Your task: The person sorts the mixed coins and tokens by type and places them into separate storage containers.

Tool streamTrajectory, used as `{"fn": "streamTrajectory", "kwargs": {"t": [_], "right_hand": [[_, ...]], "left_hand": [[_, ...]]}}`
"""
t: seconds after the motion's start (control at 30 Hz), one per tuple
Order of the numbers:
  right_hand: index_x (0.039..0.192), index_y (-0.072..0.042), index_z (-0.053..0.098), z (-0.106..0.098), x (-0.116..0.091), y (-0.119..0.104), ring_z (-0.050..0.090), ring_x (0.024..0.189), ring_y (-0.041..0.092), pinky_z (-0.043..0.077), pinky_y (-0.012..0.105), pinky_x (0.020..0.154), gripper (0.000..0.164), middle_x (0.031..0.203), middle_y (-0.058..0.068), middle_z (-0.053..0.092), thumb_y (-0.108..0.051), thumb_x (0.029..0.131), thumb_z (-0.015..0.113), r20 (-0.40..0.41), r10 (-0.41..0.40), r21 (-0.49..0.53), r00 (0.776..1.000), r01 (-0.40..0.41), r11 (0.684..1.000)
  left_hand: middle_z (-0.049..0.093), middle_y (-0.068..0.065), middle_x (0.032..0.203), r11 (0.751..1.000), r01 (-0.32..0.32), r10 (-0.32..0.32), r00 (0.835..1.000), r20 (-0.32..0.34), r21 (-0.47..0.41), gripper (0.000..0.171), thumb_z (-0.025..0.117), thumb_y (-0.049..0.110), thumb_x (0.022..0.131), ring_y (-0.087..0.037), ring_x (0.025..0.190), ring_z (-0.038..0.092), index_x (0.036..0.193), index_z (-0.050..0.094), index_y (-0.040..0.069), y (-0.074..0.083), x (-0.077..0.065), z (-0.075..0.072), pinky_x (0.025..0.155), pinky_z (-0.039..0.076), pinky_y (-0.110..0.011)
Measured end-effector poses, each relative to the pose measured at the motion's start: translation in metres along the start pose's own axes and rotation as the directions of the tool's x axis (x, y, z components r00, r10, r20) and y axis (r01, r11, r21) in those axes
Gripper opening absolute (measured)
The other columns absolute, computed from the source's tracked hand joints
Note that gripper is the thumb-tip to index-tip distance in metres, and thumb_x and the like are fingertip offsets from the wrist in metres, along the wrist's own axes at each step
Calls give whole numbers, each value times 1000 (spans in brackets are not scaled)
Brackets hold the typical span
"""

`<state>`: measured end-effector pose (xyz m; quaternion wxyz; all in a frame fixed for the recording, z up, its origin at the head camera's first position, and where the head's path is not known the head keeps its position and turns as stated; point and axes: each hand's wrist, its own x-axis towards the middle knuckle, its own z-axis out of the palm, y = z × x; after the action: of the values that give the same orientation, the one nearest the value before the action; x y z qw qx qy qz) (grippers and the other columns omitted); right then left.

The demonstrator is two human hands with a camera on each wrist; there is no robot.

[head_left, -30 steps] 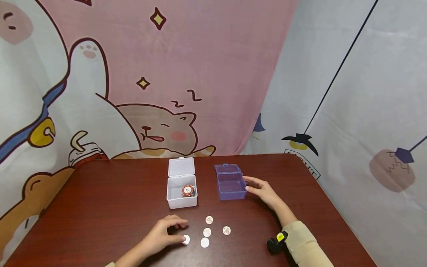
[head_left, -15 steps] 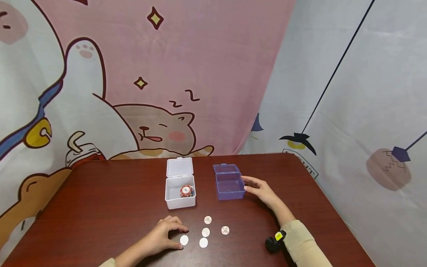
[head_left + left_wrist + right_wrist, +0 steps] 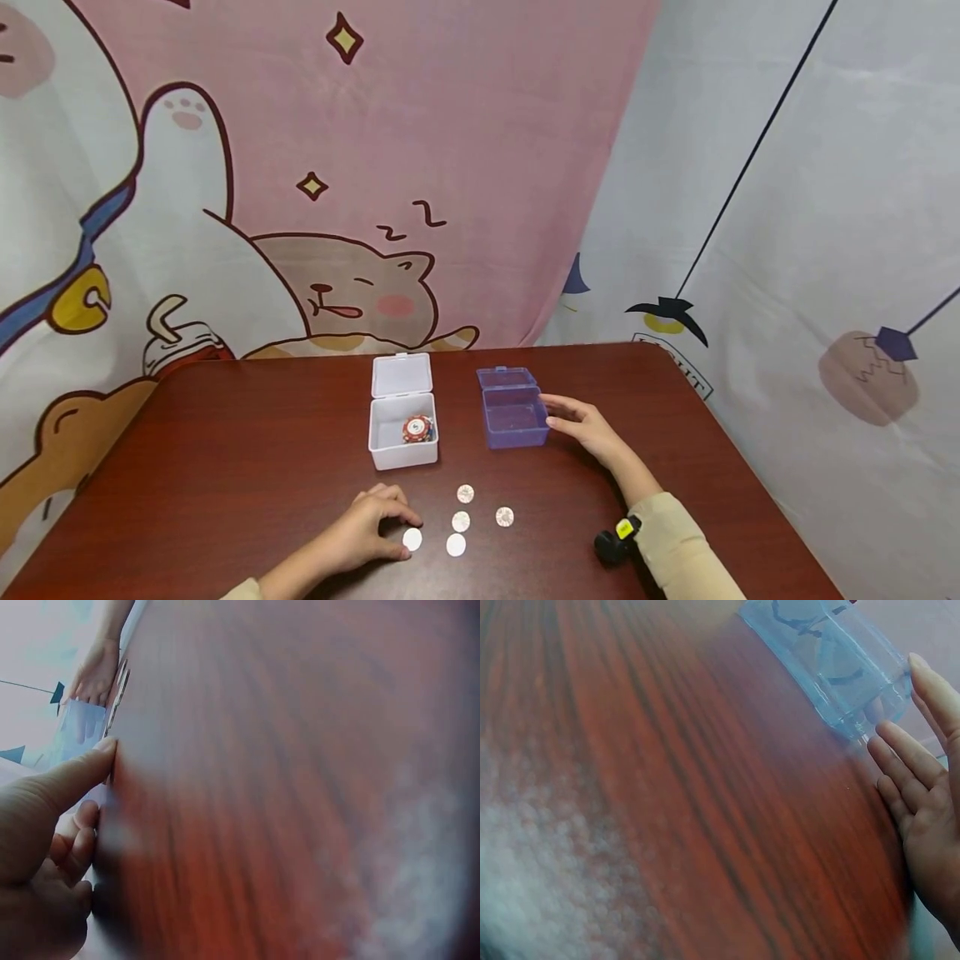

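My left hand (image 3: 365,528) rests on the table with thumb and fingers spread around a shiny, pale coin (image 3: 412,539) lying flat. Its thumb (image 3: 79,776) shows at the tabletop in the left wrist view. Several similar coins lie to its right, among them a near coin (image 3: 456,545) and a patterned coin (image 3: 505,517). My right hand (image 3: 590,431) reaches to the right side of a see-through purple box (image 3: 517,437), its lid tipped back. In the right wrist view, the fairly straight fingers (image 3: 911,754) meet the box's corner.
A white box (image 3: 405,456) stands open left of the purple one, holding red-and-white poker chips (image 3: 417,429). A black device (image 3: 613,547) with a yellow tag sits by the right sleeve. Behind the brown table (image 3: 262,442) hangs a cartoon-printed cloth (image 3: 487,167).
The left hand's thumb has moved off the coin, which now lies flat between thumb and fingers. The right hand stays at the purple box. The head view has shifted slightly.
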<state>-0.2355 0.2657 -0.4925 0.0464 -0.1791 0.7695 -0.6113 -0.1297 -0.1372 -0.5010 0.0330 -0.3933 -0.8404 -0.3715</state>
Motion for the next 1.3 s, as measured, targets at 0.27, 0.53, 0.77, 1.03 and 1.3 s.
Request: {"fn": "streamTrajectory", "kwargs": {"t": [0.27, 0.53, 0.77, 1.03, 1.3], "right_hand": [[132, 11, 49, 3, -3, -18, 47, 119, 46, 44, 22, 89, 44, 130, 31, 51, 0, 91, 62, 12, 12, -27, 1000, -12, 1000], [133, 12, 48, 3, -3, -17, 46, 119, 48, 44, 21, 88, 45, 131, 32, 50, 3, 91, 61, 14, 7, 11, 1000, -7, 1000], [133, 11, 48, 3, -2, -15, 47, 119, 47, 45, 22, 87, 45, 131, 32, 50, 2, 91, 61, 15, 6, 14, 1000, -6, 1000], [133, 12, 48, 3, -2, -15, 48, 118, 47, 45, 22, 88, 45, 131, 31, 50, 1, 91, 61, 23, 2, 5, 1000, -2, 1000], [133, 12, 48, 2, -2, -13, 48, 118, 47, 46, 23, 87, 46, 131, 31, 50, 0, 91, 62, 21, 2, 10, 1000, -3, 1000]], "left_hand": [[52, 18, 84, 1000, 22, -23, 999, 36, 22, 26, 85, 27, 66, -3, 85, 45, 88, 73, 24, 3, 3, -3, 71, 33, -29], [52, 20, 81, 997, 66, -67, 997, 46, 28, 26, 86, 30, 64, -1, 82, 44, 81, 67, 25, 2, 6, -3, 72, 34, -30], [54, 16, 72, 996, 26, -30, 998, -50, -86, 17, 83, 18, 70, -1, 74, 45, 73, 67, 21, -3, 8, 1, 65, 37, -19], [54, 16, 70, 979, 66, -82, 994, -74, -195, 15, 80, 10, 74, -5, 71, 46, 70, 68, 17, -2, 9, 2, 63, 39, -22], [52, 14, 68, 960, 136, -166, 980, -109, -245, 15, 79, 10, 76, -6, 69, 48, 69, 68, 19, 5, 12, 5, 63, 40, -23]]}}
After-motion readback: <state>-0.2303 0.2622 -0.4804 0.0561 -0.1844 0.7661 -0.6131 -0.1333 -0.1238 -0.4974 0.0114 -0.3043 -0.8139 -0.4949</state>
